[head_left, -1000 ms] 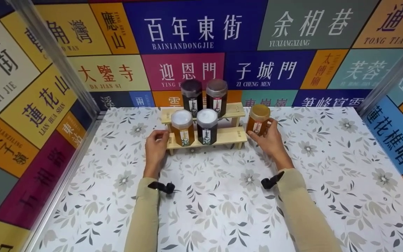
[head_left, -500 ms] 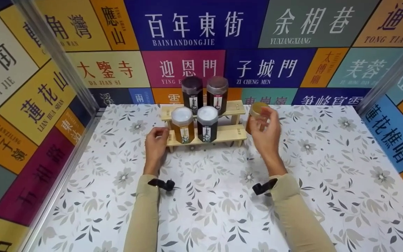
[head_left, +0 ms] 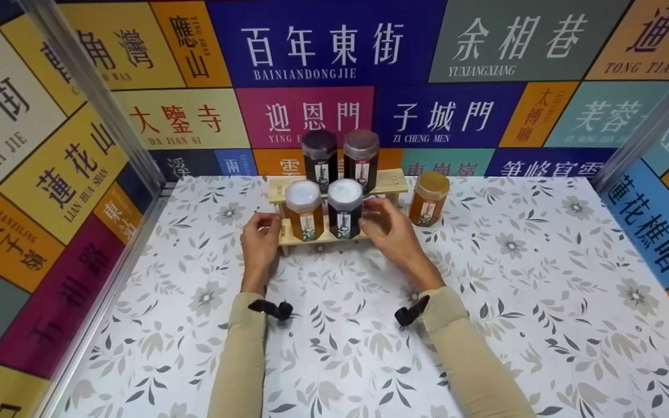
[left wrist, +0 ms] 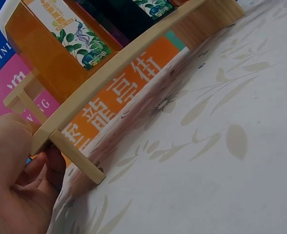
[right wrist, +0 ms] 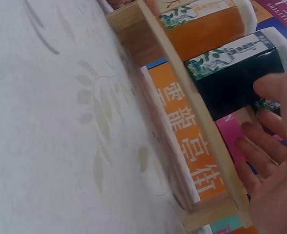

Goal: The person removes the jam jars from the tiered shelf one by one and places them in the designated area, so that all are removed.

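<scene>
At the left end of a two-tier wooden rack point(head_left: 392, 181), my left hand point(head_left: 260, 247) grips the lower shelf, its curled fingers under the shelf end in the left wrist view. My right hand point(head_left: 395, 235) is at the right side of a dark jar point(head_left: 344, 219) with a white lid, thumb in front and fingers loosely spread behind. That jar stands upright on the lower shelf, right of an amber jar point(head_left: 305, 220) with a white lid. Another amber jar point(head_left: 427, 203), yellow-lidded, stands on the table beyond the rack's right end, with no hand on it.
Two dark-lidded jars, one on the left point(head_left: 319, 165) and one on the right point(head_left: 362, 165), stand on the upper shelf. A flower-patterned cloth covers the table point(head_left: 334, 348). Behind rises a colourful panel wall point(head_left: 323, 40), with clear upright strips at its corners.
My right hand has let go of the yellow-lidded amber jar, leaving it upright on the table, and moved left to the white-lidded dark jar. My left hand stays at the rack's end.
</scene>
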The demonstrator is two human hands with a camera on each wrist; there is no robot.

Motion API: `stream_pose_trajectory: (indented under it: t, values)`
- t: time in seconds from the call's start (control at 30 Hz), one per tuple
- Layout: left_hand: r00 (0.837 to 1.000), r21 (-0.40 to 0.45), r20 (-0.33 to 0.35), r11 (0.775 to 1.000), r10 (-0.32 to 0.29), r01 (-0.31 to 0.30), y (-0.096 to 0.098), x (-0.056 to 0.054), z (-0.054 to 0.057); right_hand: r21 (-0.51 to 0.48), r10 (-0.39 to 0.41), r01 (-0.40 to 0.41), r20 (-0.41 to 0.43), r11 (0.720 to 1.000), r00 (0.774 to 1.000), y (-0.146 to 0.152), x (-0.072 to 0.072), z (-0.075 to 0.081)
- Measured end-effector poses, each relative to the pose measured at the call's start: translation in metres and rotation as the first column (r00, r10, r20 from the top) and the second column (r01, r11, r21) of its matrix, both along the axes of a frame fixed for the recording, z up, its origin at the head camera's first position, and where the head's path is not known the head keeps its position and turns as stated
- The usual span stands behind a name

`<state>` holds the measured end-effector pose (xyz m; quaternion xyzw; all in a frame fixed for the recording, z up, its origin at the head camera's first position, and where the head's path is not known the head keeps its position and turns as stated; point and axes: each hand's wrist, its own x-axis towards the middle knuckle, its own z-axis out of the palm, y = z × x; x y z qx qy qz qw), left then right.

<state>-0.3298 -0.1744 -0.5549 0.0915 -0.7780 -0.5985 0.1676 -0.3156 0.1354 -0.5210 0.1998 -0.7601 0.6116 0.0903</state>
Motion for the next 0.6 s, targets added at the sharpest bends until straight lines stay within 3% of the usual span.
stream_pose_trajectory:
  t: [0.2, 0.37, 0.47, 0.6]
  values:
    - [0.999, -0.043, -0.049, 0.999, 0.018, -0.02, 0.0, 0.0, 0.001, 0.12, 0.018, -0.018, -0.002, 0.993, 1.0, -0.005, -0.003, -0.001]
    - [0.998, -0.055, -0.052, 0.997, 0.044, -0.047, 0.0, 0.001, 0.001, 0.169, -0.072, 0.07, 0.004, 0.983, 0.997, -0.015, -0.004, 0.002]
    - [0.998, -0.048, -0.05, 0.998, 0.047, -0.05, 0.001, 0.001, 0.001, 0.146, -0.116, 0.115, 0.003, 0.983, 0.993, -0.024, -0.003, 0.004]
    - [0.997, -0.053, -0.06, 0.997, 0.048, -0.051, 0.004, 0.0, 0.002, 0.047, -0.138, 0.137, 0.023, 0.989, 0.99, -0.037, -0.001, 0.004]
